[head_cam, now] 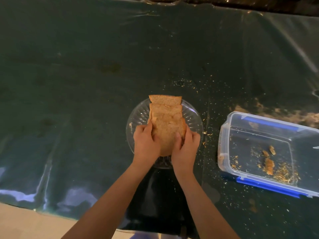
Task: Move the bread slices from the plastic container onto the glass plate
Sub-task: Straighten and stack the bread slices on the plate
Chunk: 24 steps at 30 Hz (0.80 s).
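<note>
Head camera view looks down on a dark table covered with clear plastic sheeting (pixel 86 75), with both bare forearms reaching forward from the near edge. At the centre sits the glass plate (pixel 138 116), round and ribbed, and on it lie the bread slices (pixel 166 116) — brown, overlapped in a row that runs from the far rim toward the near rim, the farthest slice poking just past the plate's edge. The left hand (pixel 145 144) grips the left side of the nearest slice, thumb on top and fingers curled around its edge. The right hand (pixel 187 147) clasps the right side of the same slice in the same way, so the slice is held between the two hands over the near half of the plate. Whether that slice rests on the plate or is lifted slightly cannot be told.

Well to the right stands the plastic container (pixel 224 140) — clear, rectangular, with blue clips (pixel 265 187) on its near and far sides. No whole slices show inside it, only crumbs and a few small crust bits (pixel 269 165) on its floor. More crumbs (pixel 207 133) are scattered on the sheeting between plate and container and beyond the plate.
</note>
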Each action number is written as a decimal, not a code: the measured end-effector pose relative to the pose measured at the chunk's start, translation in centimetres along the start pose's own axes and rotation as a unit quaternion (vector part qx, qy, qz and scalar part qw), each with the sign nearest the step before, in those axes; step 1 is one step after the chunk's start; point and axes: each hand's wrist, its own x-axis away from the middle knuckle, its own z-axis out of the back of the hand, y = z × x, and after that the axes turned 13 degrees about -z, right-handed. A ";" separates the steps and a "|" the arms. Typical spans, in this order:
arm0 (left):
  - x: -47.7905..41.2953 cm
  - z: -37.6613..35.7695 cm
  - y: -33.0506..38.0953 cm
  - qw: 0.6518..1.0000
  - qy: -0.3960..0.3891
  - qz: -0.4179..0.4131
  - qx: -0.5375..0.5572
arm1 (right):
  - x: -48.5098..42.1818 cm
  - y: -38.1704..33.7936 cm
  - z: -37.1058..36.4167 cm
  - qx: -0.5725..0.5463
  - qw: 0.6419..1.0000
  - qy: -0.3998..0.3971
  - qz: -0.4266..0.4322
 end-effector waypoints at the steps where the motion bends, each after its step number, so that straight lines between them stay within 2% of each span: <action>1: 0.0 0.0 -0.1 1.000 -0.009 0.005 -0.002 | 0.0 0.2 0.1 0.002 1.000 -0.008 -0.007; 7: -1.2 -0.3 -0.3 0.999 -0.018 0.041 0.019 | -1.3 -0.3 0.1 0.031 0.998 -0.032 -0.032; 12: -1.3 -0.6 -0.6 0.997 -0.008 0.056 0.058 | -2.1 -0.3 0.6 0.001 0.996 -0.066 -0.056; 19: -1.2 -1.0 -0.7 0.995 0.034 0.057 0.079 | -1.6 -0.6 0.8 -0.004 0.998 -0.049 -0.032; 24: -0.4 -0.9 -1.3 0.996 0.029 0.038 0.074 | -0.8 -0.4 0.9 -0.005 0.999 -0.045 -0.026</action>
